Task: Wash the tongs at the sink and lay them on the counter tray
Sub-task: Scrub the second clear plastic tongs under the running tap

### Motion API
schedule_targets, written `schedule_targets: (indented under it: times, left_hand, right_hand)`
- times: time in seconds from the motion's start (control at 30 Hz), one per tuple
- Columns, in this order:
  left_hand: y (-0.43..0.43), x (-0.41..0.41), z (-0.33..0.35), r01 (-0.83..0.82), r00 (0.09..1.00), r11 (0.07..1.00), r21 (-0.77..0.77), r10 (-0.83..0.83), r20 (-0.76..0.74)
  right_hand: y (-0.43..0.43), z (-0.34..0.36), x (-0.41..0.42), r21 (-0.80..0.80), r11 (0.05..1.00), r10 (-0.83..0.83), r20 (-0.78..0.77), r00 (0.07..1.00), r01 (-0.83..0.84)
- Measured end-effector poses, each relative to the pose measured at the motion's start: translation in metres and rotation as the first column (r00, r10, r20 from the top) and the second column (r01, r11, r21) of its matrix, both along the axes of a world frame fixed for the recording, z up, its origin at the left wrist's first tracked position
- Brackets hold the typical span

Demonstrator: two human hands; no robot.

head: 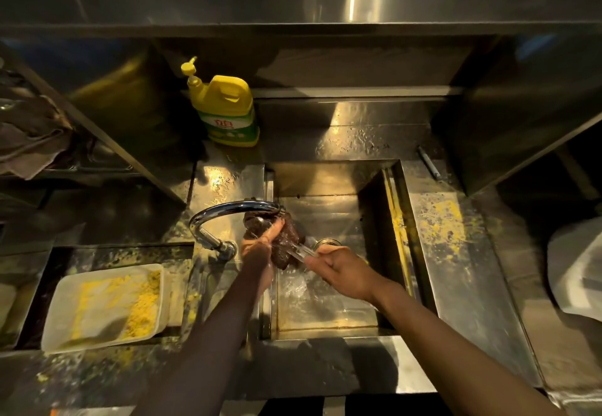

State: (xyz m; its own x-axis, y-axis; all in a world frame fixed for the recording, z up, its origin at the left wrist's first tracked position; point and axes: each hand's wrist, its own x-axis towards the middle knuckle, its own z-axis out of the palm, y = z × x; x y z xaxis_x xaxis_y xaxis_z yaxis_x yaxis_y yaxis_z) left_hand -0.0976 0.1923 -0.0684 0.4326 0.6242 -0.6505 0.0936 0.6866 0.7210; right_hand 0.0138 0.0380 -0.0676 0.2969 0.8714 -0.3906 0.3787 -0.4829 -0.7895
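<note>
Right hand [338, 269] is gripping the handle end of the tongs [301, 251], fingers curled around it, holding them angled up-left so the working end sits under the faucet [228, 217] outlet, over the sink [395, 220] basin, so runoff is dropping straight into the basin and not onto the counter. Left hand [260, 246] is clamping a dark brown scrub cloth [286, 243] around the tongs' far end, thumb on top, likely pinching so the cloth wraps both arms while wiping. Water appears to be running; wet sheen on the cloth and ripples in the basin below. Judging this as mid-wash, rinse and transfer not yet done. White tray [107, 305] is sitting on the counter to the left of the sink, well apart from the tongs, carrying yellow crumbs, probably the drop target. Yellow detergent bottle [228, 112] is standing on the ledge behind the sink, within reach; green label is showing red Chinese characters, too small to read confidently. No other writing legible.
</note>
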Motion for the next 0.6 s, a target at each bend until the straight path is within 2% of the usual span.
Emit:
schedule_targets:
  times: [0.07, 0.13, 0.2, 0.27, 0.33, 0.43, 0.5, 0.53, 0.6]
  left_hand:
    - [-0.002, 0.002, -0.001, -0.022, 0.999, 0.998, -0.054, 0.021, -0.028]
    - [0.004, -0.003, -0.002, 0.077, 0.989, 0.997, 0.029, -0.073, -0.132]
    - [0.007, -0.008, 0.004, 0.176, 0.980, 0.976, 0.125, -0.161, -0.120]
    - [0.010, -0.010, 0.002, 0.198, 0.978, 0.963, 0.181, -0.183, -0.097]
    - [0.010, -0.006, -0.004, 0.087, 0.994, 0.985, 0.149, -0.076, -0.077]
    - [0.006, 0.004, -0.012, -0.194, 0.976, 0.980, -0.044, 0.188, -0.111]
    - [0.007, 0.005, -0.013, -0.218, 0.958, 0.975, -0.032, 0.208, -0.196]
    - [0.010, 0.001, -0.013, -0.145, 0.959, 0.989, 0.028, 0.148, -0.242]
    - [0.014, -0.010, -0.009, 0.118, 0.944, 0.978, 0.174, -0.056, -0.324]
  right_hand:
    - [0.002, 0.001, 0.000, 0.010, 1.000, 0.025, 0.044, 0.999, -0.025]
    - [0.001, 0.002, 0.010, -0.032, 0.997, 0.068, 0.086, 0.994, -0.066]
    - [-0.003, 0.004, 0.025, -0.075, 0.991, 0.124, 0.147, 0.981, -0.114]
    - [-0.005, 0.004, 0.033, -0.108, 0.984, 0.161, 0.200, 0.966, -0.141]
    - [-0.005, 0.002, 0.030, -0.094, 0.989, 0.133, 0.201, 0.970, -0.116]
    - [-0.005, 0.000, 0.010, -0.060, 0.996, 0.072, 0.118, 0.990, -0.065]
    - [-0.009, -0.004, 0.001, -0.072, 0.996, 0.057, 0.034, 0.998, -0.054]
    - [-0.010, -0.004, 0.001, -0.078, 0.995, 0.063, 0.024, 0.998, -0.060]
    - [-0.012, -0.004, 0.011, -0.087, 0.991, 0.107, 0.089, 0.990, -0.099]
